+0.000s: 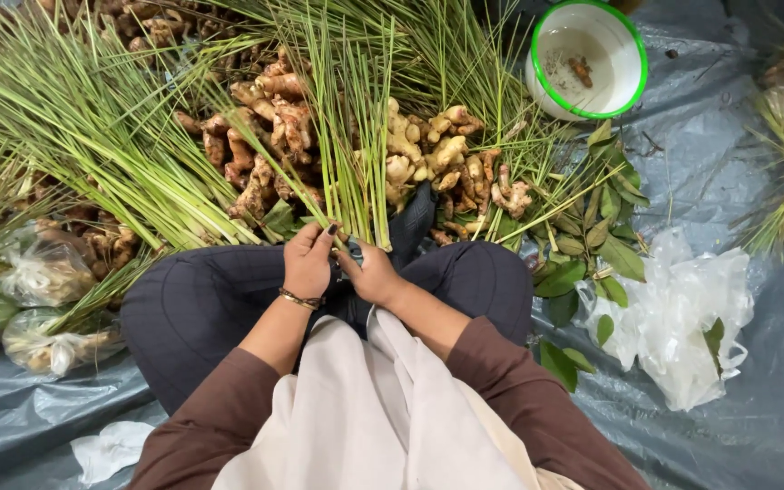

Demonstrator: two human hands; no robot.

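A white bowl with a green rim (623,41) sits at the top right on the grey plastic sheet (755,399) covering the floor, holding one small piece of root and some crumbs. Filled clear plastic bags (43,272) lie at the left edge, and a heap of empty white plastic bags (682,318) lies at the right beside loose green leaves (605,236). Over the lap, the left hand (308,261) and right hand (371,272) each have their grip clenched on the base of a bundle of green lemongrass stalks (356,163), which fans up across the piled ginger roots (428,154).
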